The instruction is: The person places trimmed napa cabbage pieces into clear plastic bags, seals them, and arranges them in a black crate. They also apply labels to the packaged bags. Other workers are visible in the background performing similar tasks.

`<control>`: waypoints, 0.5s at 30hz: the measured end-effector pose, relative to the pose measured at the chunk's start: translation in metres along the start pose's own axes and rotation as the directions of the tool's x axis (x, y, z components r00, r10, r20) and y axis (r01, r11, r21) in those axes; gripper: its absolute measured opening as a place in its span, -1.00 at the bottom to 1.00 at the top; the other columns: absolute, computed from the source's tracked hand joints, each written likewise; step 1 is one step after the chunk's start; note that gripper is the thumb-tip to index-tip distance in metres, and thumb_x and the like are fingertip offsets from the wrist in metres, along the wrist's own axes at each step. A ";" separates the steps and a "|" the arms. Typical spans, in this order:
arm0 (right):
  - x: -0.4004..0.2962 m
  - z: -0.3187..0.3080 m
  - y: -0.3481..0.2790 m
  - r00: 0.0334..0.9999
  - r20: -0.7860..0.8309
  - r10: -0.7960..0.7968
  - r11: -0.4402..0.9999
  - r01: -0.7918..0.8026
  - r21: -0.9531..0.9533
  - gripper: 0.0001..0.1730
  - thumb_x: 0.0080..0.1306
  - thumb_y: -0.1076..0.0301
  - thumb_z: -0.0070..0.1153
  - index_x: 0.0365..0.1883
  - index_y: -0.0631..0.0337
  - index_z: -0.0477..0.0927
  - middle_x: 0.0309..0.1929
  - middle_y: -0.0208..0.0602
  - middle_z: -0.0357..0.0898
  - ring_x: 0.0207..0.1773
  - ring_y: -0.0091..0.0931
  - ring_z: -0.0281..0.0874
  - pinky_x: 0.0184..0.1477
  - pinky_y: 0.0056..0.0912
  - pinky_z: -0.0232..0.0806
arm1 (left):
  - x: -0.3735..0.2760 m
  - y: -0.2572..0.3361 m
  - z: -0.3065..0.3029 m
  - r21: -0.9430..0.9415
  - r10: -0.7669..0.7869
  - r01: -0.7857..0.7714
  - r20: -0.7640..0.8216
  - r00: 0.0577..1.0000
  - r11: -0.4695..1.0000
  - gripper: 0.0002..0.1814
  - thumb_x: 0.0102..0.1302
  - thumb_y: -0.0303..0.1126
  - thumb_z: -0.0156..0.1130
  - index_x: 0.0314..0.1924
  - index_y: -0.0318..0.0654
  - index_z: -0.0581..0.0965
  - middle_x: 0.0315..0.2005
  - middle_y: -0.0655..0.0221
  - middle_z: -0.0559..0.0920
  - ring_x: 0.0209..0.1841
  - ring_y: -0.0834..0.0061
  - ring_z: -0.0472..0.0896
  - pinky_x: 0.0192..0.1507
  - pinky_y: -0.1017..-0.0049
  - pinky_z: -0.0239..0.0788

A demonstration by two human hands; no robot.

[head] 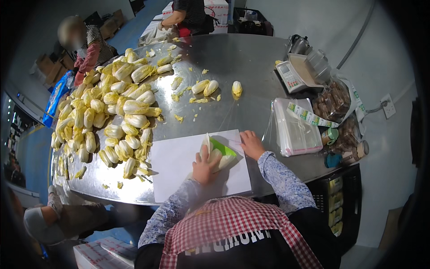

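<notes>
My left hand (205, 166) has its fingers spread over a folded white and green cloth or sheet (224, 150), gripping it from above. Part of that piece is hidden under the palm. Beneath it lies a flat white board or large sheet (173, 168) on the steel table. My right hand (252, 145) rests at the board's upper right corner, fingers apart and nothing in them. To the left, a large heap of trimmed napa cabbages (136, 107) covers the tabletop. One small cabbage (237, 88) lies by itself beyond the board.
Clear plastic bags (295, 131) are stacked right of my right hand, under a strip of labels (310, 115). A digital scale (291, 75) stands behind them. Jars (356, 153) sit at the right edge. Co-workers (92, 50) are at the far left, far side (193, 16) and near left (63, 215).
</notes>
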State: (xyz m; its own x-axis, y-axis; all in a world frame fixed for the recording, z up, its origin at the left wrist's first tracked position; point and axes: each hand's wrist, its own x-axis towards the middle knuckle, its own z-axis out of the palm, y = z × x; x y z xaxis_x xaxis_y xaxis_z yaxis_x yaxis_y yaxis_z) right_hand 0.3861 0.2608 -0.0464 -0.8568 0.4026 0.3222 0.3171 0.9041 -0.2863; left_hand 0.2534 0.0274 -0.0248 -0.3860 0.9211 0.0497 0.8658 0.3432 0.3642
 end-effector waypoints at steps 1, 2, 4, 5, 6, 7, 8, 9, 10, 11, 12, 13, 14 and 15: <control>-0.003 -0.003 0.000 0.998 -0.034 0.055 0.998 -0.055 -0.006 -0.55 0.12 0.34 0.20 -0.01 0.18 0.42 -0.13 -0.16 0.43 -0.03 -0.21 0.41 -0.02 -0.19 0.36 | -0.002 -0.001 0.002 -0.005 0.009 -0.009 -0.012 1.000 1.000 -0.21 -0.10 -0.18 0.42 0.22 0.42 0.37 0.41 0.08 -0.04 0.23 -0.34 0.19 -0.05 -0.20 0.31; -0.006 -0.005 0.001 0.992 -0.068 0.109 0.994 -0.109 -0.009 -0.57 0.11 0.32 0.21 -0.05 0.17 0.44 -0.14 -0.17 0.44 -0.03 -0.21 0.41 -0.02 -0.18 0.36 | -0.004 -0.002 0.003 0.013 0.021 -0.021 -0.023 1.000 1.000 -0.20 -0.13 -0.21 0.44 0.22 0.39 0.39 0.40 0.08 -0.01 0.23 -0.31 0.20 -0.03 -0.16 0.31; -0.015 -0.010 0.008 0.983 0.056 0.172 0.985 -0.172 0.000 -0.62 0.10 0.29 0.23 -0.11 0.15 0.46 -0.18 -0.19 0.44 -0.03 -0.21 0.40 -0.02 -0.19 0.35 | -0.008 -0.001 -0.002 0.043 0.053 -0.051 -0.047 0.998 0.998 -0.18 -0.17 -0.26 0.46 0.21 0.32 0.42 0.39 0.08 0.03 0.21 -0.25 0.21 0.01 -0.07 0.33; -0.021 -0.010 0.012 0.972 0.119 0.202 0.979 -0.204 0.002 -0.64 0.10 0.27 0.24 -0.15 0.13 0.47 -0.20 -0.20 0.44 -0.04 -0.22 0.40 -0.02 -0.19 0.35 | -0.012 -0.002 -0.005 0.028 0.069 -0.068 -0.034 0.997 0.997 -0.20 -0.17 -0.26 0.45 0.20 0.30 0.43 0.39 0.08 0.04 0.21 -0.25 0.21 0.01 -0.06 0.33; -0.027 -0.007 0.018 0.979 0.111 0.169 0.983 -0.175 0.049 -0.72 0.11 0.25 0.24 -0.26 0.12 0.48 -0.24 -0.23 0.44 -0.05 -0.23 0.40 -0.03 -0.19 0.35 | -0.016 -0.004 -0.012 0.011 0.090 -0.090 -0.023 0.996 0.996 -0.22 -0.16 -0.26 0.45 0.19 0.28 0.44 0.39 0.09 0.05 0.22 -0.26 0.20 0.02 -0.06 0.33; -0.030 -0.006 0.019 0.982 0.110 0.153 0.985 -0.160 0.063 -0.73 0.11 0.25 0.23 -0.28 0.12 0.48 -0.24 -0.23 0.44 -0.05 -0.24 0.40 -0.03 -0.20 0.35 | -0.022 -0.004 -0.019 -0.003 0.105 -0.105 -0.009 0.994 0.994 -0.23 -0.15 -0.27 0.44 0.18 0.25 0.45 0.38 0.09 0.05 0.22 -0.26 0.20 0.02 -0.06 0.32; -0.032 -0.005 0.019 0.985 0.108 0.136 0.986 -0.145 0.077 -0.74 0.12 0.24 0.23 -0.29 0.12 0.49 -0.23 -0.24 0.44 -0.06 -0.24 0.40 -0.04 -0.20 0.35 | -0.029 -0.002 -0.028 -0.019 0.101 -0.101 0.011 0.995 0.995 -0.25 -0.14 -0.27 0.44 0.18 0.25 0.46 0.38 0.10 0.06 0.23 -0.27 0.20 0.02 -0.06 0.32; -0.032 -0.004 0.018 0.987 0.105 0.120 0.987 -0.130 0.094 -0.76 0.12 0.24 0.22 -0.31 0.12 0.49 -0.23 -0.24 0.44 -0.06 -0.25 0.41 -0.04 -0.20 0.35 | -0.037 0.001 -0.041 -0.033 0.097 -0.096 0.032 0.995 0.995 -0.26 -0.13 -0.27 0.44 0.17 0.24 0.46 0.38 0.10 0.07 0.23 -0.27 0.19 0.03 -0.06 0.31; -0.029 -0.007 0.013 0.985 0.114 0.130 0.984 -0.142 0.111 -0.77 0.13 0.24 0.22 -0.32 0.12 0.49 -0.23 -0.25 0.44 -0.05 -0.25 0.40 -0.04 -0.21 0.35 | -0.043 0.002 -0.048 -0.049 0.094 -0.091 0.055 0.994 0.995 -0.27 -0.13 -0.27 0.43 0.16 0.23 0.47 0.38 0.10 0.08 0.23 -0.27 0.19 0.04 -0.06 0.30; -0.026 -0.011 0.008 0.983 0.124 0.139 0.980 -0.155 0.128 -0.78 0.13 0.24 0.22 -0.33 0.12 0.50 -0.22 -0.26 0.44 -0.05 -0.26 0.40 -0.04 -0.21 0.35 | -0.046 0.000 -0.049 -0.042 0.106 -0.103 0.057 0.993 0.994 -0.27 -0.13 -0.26 0.44 0.16 0.24 0.47 0.38 0.10 0.07 0.24 -0.26 0.18 0.03 -0.06 0.30; -0.026 -0.014 0.005 0.979 0.134 0.151 0.975 -0.170 0.142 -0.79 0.13 0.24 0.21 -0.35 0.11 0.50 -0.22 -0.27 0.44 -0.04 -0.27 0.40 -0.04 -0.22 0.35 | -0.049 -0.001 -0.050 -0.038 0.120 -0.118 0.061 0.991 0.992 -0.27 -0.13 -0.24 0.44 0.16 0.25 0.47 0.38 0.10 0.07 0.24 -0.26 0.18 0.03 -0.06 0.30; -0.025 -0.009 0.009 0.981 0.120 0.150 0.976 -0.167 0.142 -0.80 0.14 0.25 0.21 -0.34 0.11 0.51 -0.23 -0.27 0.44 -0.06 -0.27 0.41 -0.05 -0.22 0.35 | -0.050 -0.001 -0.050 -0.035 0.133 -0.131 0.064 0.989 0.991 -0.27 -0.13 -0.23 0.45 0.16 0.26 0.47 0.38 0.09 0.06 0.25 -0.25 0.17 0.03 -0.06 0.29; -0.025 0.000 0.014 0.983 0.106 0.147 0.976 -0.162 0.144 -0.81 0.14 0.26 0.20 -0.34 0.10 0.51 -0.25 -0.27 0.44 -0.09 -0.27 0.42 -0.07 -0.23 0.36 | -0.051 0.001 -0.051 -0.012 0.127 -0.127 0.071 0.989 0.992 -0.25 -0.13 -0.22 0.46 0.17 0.28 0.46 0.38 0.09 0.05 0.26 -0.24 0.16 0.03 -0.07 0.29; -0.022 0.002 0.017 0.986 0.091 0.140 0.978 -0.152 0.142 -0.82 0.15 0.27 0.20 -0.33 0.10 0.52 -0.26 -0.27 0.44 -0.11 -0.27 0.44 -0.08 -0.23 0.37 | -0.050 0.003 -0.051 0.011 0.120 -0.121 0.072 0.990 0.993 -0.24 -0.13 -0.20 0.46 0.18 0.30 0.45 0.38 0.08 0.05 0.27 -0.23 0.15 0.02 -0.07 0.29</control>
State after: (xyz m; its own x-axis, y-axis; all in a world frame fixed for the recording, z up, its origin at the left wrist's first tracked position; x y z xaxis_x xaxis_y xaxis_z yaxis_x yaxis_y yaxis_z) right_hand 0.4092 0.2671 -0.0605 -0.8373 0.5106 0.1954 0.3827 0.8027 -0.4574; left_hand 0.2589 -0.0270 0.0213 -0.2551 0.9666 0.0261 0.9096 0.2307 0.3456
